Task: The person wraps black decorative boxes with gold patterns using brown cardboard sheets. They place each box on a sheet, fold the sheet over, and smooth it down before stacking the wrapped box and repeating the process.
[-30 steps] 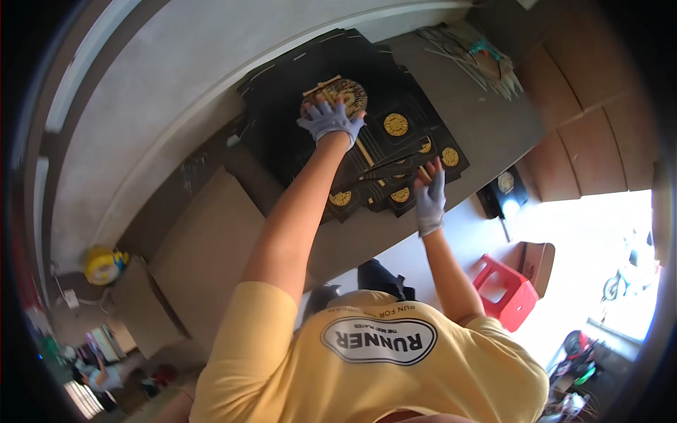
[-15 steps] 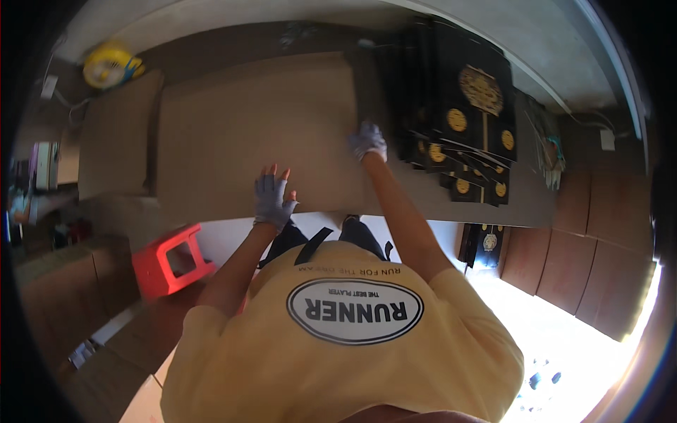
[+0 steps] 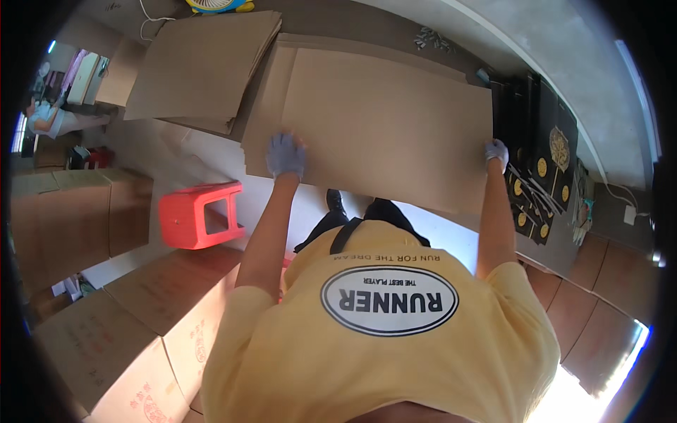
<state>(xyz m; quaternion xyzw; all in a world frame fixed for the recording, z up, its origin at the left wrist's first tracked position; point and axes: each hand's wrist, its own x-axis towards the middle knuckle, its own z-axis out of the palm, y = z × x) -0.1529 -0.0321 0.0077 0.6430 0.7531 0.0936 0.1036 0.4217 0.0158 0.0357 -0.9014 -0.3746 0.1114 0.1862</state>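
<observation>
A large brown cardboard sheet (image 3: 388,120) lies on top of other cardboard (image 3: 265,106) on the table, its left edge set in from the one beneath. My left hand (image 3: 285,156), in a grey glove with bare fingertips, rests on the cardboard near its lower left corner, fingers stretched out. At the sheet's right edge, my gloved right hand (image 3: 496,153) is closed on the rim with its fingers curled. Just right of that hand stand stacked black boards (image 3: 557,141) with gold round patterns, some fanned out at the near end.
Another cardboard stack (image 3: 201,67) lies at the left. Beyond it is a yellow and blue fan (image 3: 215,5). A red plastic stool (image 3: 183,218) stands on the floor. Cartons (image 3: 141,331) fill the lower left, and brown boxes (image 3: 575,310) the right. A person (image 3: 53,120) is at far left.
My view has turned and shifted. The top cardboard sheet has slid right, toward the black boards, with my right hand now gripping its right edge. My left hand stays on the cardboard.
</observation>
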